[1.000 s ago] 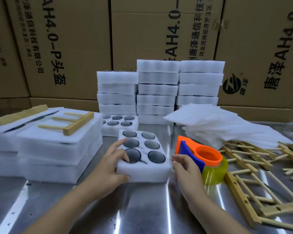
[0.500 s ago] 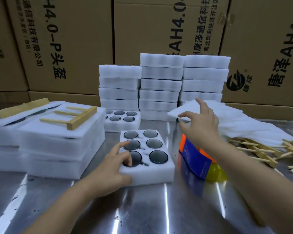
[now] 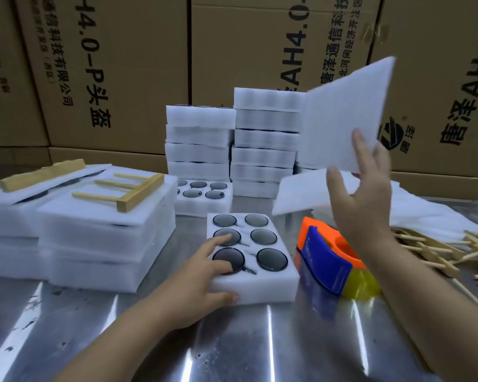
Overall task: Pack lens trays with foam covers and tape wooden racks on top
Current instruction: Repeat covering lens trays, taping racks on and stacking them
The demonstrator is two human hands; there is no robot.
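- Behind the bench rises a wall of brown cardboard cartons [image 3: 127, 78] printed with black lettering, and under my arms runs a shiny metal tabletop [image 3: 260, 340].
- My left hand [image 3: 196, 282] rests on the white foam lens tray [image 3: 255, 282] at the middle of the bench – thumb against its near side wall, fingers lying across the top by the near-left dark round lens [image 3: 228, 259]; it steadies the tray with a loose clasp rather than lifting it.
- That tray holds six dark lenses in two columns, all uncovered.
- My right hand [image 3: 362, 199] is raised above the bench and pinches a thin white foam cover sheet [image 3: 345, 117] by its lower edge; the sheet stands tilted up in the air, well above the tray and to its right.
- Below that hand lies a loose pile of white foam sheets [image 3: 425, 213].
- Just right of the tray sits an orange and blue tape dispenser [image 3: 326, 255] with a yellowish roll of tape [image 3: 362, 285].
- At the far right edge pale wooden racks [image 3: 439, 249] lie in a heap on the table.
- On the left, stacked foam trays [image 3: 100, 244] already carry covers, with a wooden rack [image 3: 127, 193] lying on top.
- Further back stand taller stacks of white foam trays [image 3: 262, 139], and one open tray of lenses [image 3: 204, 197] sits at their foot.
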